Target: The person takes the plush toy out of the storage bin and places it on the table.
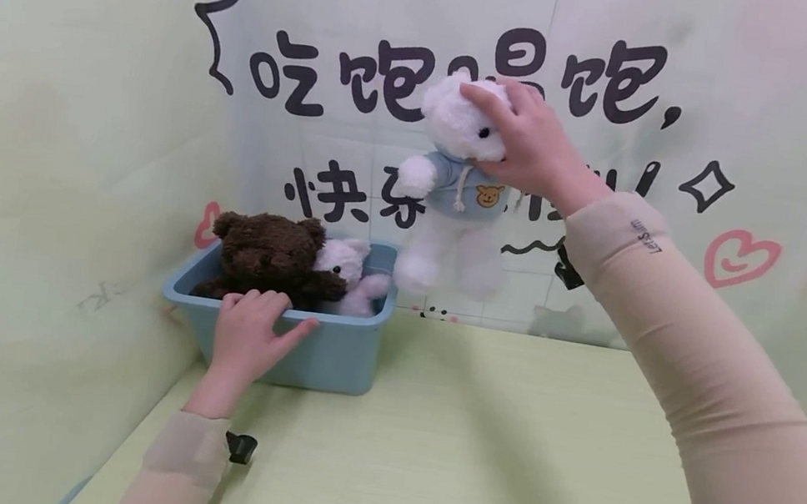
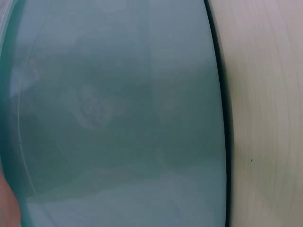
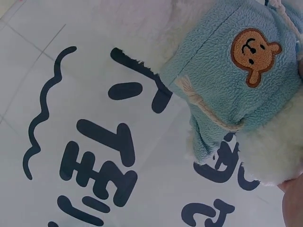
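A white teddy bear [image 1: 442,244] in a blue hoodie [image 3: 208,71] hangs in the air to the right of the blue bin [image 1: 316,350]. My right hand [image 1: 537,147] grips it by the head, and its legs dangle above the table. Over the bin's front rim curl the fingers of my left hand [image 1: 253,334], with the thumb along the outside wall. Inside the bin sit a dark brown teddy bear [image 1: 268,248] and a white plush toy [image 1: 340,261], which the brown bear's arm partly covers. The left wrist view mostly shows the bin's side wall [image 2: 123,113].
The bin stands on a pale green table [image 1: 487,430], in the corner by the left wall. Behind it hangs a light backdrop [image 1: 419,2] with black lettering and a pink heart [image 1: 741,260]. A black clip-like piece [image 1: 241,447] is on the left wrist.
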{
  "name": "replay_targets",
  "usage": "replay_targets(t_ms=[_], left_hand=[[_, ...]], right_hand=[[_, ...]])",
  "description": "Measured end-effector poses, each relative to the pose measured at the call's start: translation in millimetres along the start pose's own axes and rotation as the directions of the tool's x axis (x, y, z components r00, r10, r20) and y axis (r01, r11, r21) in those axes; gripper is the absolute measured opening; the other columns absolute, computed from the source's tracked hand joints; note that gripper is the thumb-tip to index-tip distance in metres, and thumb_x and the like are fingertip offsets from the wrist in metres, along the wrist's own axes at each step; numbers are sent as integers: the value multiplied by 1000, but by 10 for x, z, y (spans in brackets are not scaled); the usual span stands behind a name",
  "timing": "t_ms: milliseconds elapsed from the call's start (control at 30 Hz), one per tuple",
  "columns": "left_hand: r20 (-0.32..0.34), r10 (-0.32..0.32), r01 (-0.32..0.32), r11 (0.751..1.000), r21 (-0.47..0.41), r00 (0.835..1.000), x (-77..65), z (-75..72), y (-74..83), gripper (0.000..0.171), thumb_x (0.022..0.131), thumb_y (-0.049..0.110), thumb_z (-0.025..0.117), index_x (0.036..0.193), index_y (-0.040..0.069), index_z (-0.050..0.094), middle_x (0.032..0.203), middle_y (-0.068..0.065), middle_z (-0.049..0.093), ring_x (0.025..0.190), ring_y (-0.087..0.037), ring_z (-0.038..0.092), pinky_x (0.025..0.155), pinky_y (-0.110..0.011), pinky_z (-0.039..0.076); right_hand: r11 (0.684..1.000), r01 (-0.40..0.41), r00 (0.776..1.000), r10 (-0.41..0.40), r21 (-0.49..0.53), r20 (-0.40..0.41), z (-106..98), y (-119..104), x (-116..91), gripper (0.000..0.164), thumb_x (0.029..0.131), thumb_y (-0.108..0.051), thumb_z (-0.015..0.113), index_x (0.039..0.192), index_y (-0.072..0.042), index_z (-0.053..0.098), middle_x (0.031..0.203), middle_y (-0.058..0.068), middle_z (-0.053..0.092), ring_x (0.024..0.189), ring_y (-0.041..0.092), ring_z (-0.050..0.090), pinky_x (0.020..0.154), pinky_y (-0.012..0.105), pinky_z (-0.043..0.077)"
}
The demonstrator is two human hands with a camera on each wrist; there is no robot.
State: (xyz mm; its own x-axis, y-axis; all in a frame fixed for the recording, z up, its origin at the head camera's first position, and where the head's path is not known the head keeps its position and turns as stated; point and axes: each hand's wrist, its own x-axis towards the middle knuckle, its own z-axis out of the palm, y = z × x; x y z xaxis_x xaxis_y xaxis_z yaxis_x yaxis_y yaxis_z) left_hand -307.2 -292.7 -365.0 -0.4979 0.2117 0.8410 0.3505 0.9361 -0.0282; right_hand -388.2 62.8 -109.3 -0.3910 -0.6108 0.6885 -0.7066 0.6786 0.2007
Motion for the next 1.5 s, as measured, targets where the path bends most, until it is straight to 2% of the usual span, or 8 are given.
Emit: replay_targets(t_ms=[233, 400, 700, 900, 1133, 1500], left_hand=[[14, -3, 3, 1000, -6, 1000, 1, 0, -13, 44, 71, 58, 58, 74, 14, 54, 58, 3, 46, 58, -19, 42, 66, -41, 29], [18, -4, 4, 1000, -9, 1000, 6, 13, 2, 44, 72, 58, 58, 74, 13, 54, 58, 3, 45, 57, -20, 41, 66, -41, 29], [24, -20, 20, 1000, -4, 1000, 7, 9, -2, 44, 70, 57, 61, 73, 14, 53, 56, 3, 43, 56, -19, 40, 66, -41, 29], [26, -18, 18, 1000, -8, 999, -2, 25, -17, 44, 70, 57, 60, 74, 14, 53, 58, 3, 44, 56, -18, 41, 66, -41, 28], [36, -20, 21, 1000, -14, 999, -24, 51, -13, 43, 71, 58, 60, 74, 15, 53, 59, 3, 46, 57, -18, 41, 66, -40, 29], [22, -28, 28, 999, -23, 999, -1, 24, 10, 42, 70, 56, 61, 73, 15, 54, 59, 3, 47, 57, -18, 42, 66, -41, 29]], right_hand=[[1000, 1, 1000, -1, -20, 5, -46, 188, -235, 76, 69, -20, 71, 133, -27, 32, 125, 20, 36, 116, 35, 34, 88, 51, 32], [999, -33, 999, 35, -42, 38, -141, 288, -396, 78, 69, -19, 71, 134, -28, 31, 126, 21, 35, 116, 37, 32, 87, 52, 32], [994, -71, 996, 76, -87, 52, -256, 440, -592, 79, 68, -21, 73, 135, -28, 31, 124, 21, 36, 111, 38, 35, 86, 53, 31], [991, -72, 996, 78, -114, 50, -220, 570, -788, 78, 66, -22, 74, 133, -26, 34, 119, 22, 39, 106, 39, 37, 82, 55, 31], [983, -110, 984, 128, -146, 122, -178, 702, -1056, 82, 66, -22, 75, 135, -28, 32, 123, 21, 37, 107, 41, 36, 80, 57, 31], [977, -121, 982, 144, -175, 124, -151, 849, -1280, 80, 66, -22, 75, 134, -26, 34, 119, 23, 39, 104, 40, 38, 77, 57, 33]])
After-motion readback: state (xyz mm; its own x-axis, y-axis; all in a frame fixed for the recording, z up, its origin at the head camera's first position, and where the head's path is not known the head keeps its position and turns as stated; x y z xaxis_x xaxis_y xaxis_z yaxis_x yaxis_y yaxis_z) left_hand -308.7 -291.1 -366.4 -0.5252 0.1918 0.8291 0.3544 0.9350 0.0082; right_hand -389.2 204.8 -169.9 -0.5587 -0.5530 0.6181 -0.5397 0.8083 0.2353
